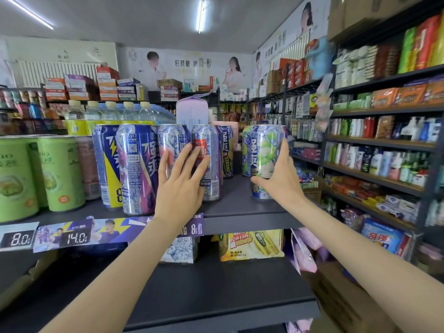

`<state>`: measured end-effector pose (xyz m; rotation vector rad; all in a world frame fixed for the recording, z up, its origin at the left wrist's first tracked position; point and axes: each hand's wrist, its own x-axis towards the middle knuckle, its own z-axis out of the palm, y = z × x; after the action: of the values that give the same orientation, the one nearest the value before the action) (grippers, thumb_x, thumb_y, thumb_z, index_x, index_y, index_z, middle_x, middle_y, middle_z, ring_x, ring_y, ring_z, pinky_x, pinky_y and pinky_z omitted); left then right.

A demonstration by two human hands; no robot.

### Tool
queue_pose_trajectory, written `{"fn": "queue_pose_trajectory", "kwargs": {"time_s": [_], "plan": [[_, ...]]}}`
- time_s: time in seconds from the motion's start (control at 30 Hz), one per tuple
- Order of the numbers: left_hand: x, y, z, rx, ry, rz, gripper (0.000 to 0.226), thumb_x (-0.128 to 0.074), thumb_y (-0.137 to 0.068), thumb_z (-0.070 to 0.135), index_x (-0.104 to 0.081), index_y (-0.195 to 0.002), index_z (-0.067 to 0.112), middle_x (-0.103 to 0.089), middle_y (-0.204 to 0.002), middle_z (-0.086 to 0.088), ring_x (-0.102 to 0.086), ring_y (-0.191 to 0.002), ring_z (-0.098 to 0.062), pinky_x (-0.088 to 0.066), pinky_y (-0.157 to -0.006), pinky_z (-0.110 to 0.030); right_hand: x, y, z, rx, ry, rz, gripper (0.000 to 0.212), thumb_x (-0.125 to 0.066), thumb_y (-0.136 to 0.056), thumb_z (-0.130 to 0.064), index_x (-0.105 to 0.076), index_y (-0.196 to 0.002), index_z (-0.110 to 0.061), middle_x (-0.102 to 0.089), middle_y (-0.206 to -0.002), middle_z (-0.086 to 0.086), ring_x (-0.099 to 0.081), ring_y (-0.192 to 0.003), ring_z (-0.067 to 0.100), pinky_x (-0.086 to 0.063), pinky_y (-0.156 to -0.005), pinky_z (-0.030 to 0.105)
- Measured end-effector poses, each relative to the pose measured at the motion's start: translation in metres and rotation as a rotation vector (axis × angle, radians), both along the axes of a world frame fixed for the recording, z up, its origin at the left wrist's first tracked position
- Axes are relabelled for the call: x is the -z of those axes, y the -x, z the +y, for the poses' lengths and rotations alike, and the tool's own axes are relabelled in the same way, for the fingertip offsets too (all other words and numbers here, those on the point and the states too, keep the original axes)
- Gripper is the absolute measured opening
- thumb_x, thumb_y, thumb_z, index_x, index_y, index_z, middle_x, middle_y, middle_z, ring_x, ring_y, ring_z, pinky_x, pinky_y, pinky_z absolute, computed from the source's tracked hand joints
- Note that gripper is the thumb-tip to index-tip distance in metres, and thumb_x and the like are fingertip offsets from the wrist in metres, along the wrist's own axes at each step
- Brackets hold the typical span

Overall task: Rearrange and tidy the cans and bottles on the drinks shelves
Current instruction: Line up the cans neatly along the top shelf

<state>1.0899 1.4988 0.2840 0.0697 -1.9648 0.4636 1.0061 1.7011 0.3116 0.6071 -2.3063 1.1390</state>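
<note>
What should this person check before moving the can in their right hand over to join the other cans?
1. Grip on the tall blue-and-white can with green grapes: ok. The right hand wraps it from the side, thumb under the front.
2. Can upright: ok, standing on the dark metal shelf.
3. Free path toward the group: ok. Bare shelf lies between it and the silver-purple can with the red label.
4. Left hand steadying the group: ok. Its straight fingers rest on the red-labelled can's front.
5. Row behind: cannot tell; the front cans hide how it stands.
6. Purple-and-yellow lightning can near the shelf front: ok, upright.
</note>
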Motion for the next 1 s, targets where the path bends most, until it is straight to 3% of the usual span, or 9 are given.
{"fn": "queue_pose_trajectory", "kwargs": {"time_s": [0.27,0.37,0.47,0.6,0.73,0.83,1.0], "plan": [[-0.001,0.0,-0.002,0.038,-0.002,0.021,0.057,-0.03,-0.077,0.018,-0.051,-0.131,0.012,-0.044,-0.143,-0.01,-0.025,-0.138,-0.022,-0.002,-0.113,-0.049,0.001,0.002,0.015,0.158,-0.023,-0.039,0.114,-0.074,-0.079,-0.029,0.014,-0.149,-0.02,-0.018,-0.153,0.014,-0.04,-0.128,0.039,-0.041,-0.093,0.046],[-0.005,-0.004,-0.007,0.075,-0.008,0.084,0.057,-0.041,-0.076,0.013,-0.048,-0.132,0.012,-0.04,-0.144,-0.009,-0.028,-0.135,-0.022,-0.011,-0.112,-0.048,0.002,-0.008,0.015,0.189,0.003,0.147,0.108,-0.075,-0.078,-0.032,0.005,-0.15,-0.014,-0.02,-0.147,0.014,-0.033,-0.131,0.033,-0.034,-0.1,0.039],[-0.014,-0.008,-0.013,0.104,-0.045,0.153,0.058,-0.049,-0.075,0.014,-0.044,-0.133,0.012,-0.041,-0.143,-0.011,-0.029,-0.133,-0.024,-0.014,-0.111,-0.047,-0.001,-0.029,0.006,0.075,0.099,0.365,0.091,-0.073,-0.08,-0.027,-0.014,-0.148,-0.011,-0.028,-0.142,0.01,-0.029,-0.132,0.024,-0.026,-0.105,0.03],[-0.026,-0.007,-0.016,0.057,-0.102,0.18,0.063,-0.051,-0.076,0.022,-0.037,-0.137,0.013,-0.036,-0.145,-0.018,-0.025,-0.134,-0.03,-0.013,-0.111,-0.045,-0.009,-0.037,-0.027,-0.222,0.091,0.183,0.088,-0.073,-0.079,-0.029,-0.017,-0.146,-0.014,-0.035,-0.14,0.006,-0.039,-0.127,0.018,-0.034,-0.106,0.034],[-0.035,-0.007,-0.022,-0.06,-0.094,0.145,0.075,-0.06,-0.075,0.036,-0.034,-0.141,0.011,-0.031,-0.146,-0.025,-0.03,-0.135,-0.039,-0.009,-0.112,-0.044,-0.014,-0.027,-0.067,-0.45,0.091,-0.041,0.106,-0.077,-0.076,-0.023,0.0,-0.149,-0.021,-0.025,-0.152,0.004,-0.036,-0.135,0.021,-0.031,-0.111,0.037],[-0.041,-0.012,-0.028,-0.106,-0.057,0.144,0.087,-0.07,-0.068,0.046,-0.038,-0.14,0.01,-0.041,-0.14,-0.023,-0.039,-0.13,-0.039,-0.008,-0.111,-0.046,-0.013,-0.021,-0.089,-0.524,0.152,-0.073,0.109,-0.078,-0.074,-0.012,0.001,-0.149,-0.019,-0.031,-0.149,0.001,-0.035,-0.135,0.017,-0.032,-0.106,0.028],[-0.044,-0.018,-0.032,-0.106,-0.076,0.115,0.091,-0.068,-0.065,0.054,-0.041,-0.139,0.011,-0.05,-0.132,-0.018,-0.049,-0.12,-0.035,-0.009,-0.111,-0.048,-0.002,-0.01,-0.102,-0.497,0.195,-0.135,0.11,-0.079,-0.074,-0.016,0.0,-0.15,-0.017,-0.027,-0.153,0.001,-0.032,-0.138,0.019,-0.029,-0.112,0.041]]}}
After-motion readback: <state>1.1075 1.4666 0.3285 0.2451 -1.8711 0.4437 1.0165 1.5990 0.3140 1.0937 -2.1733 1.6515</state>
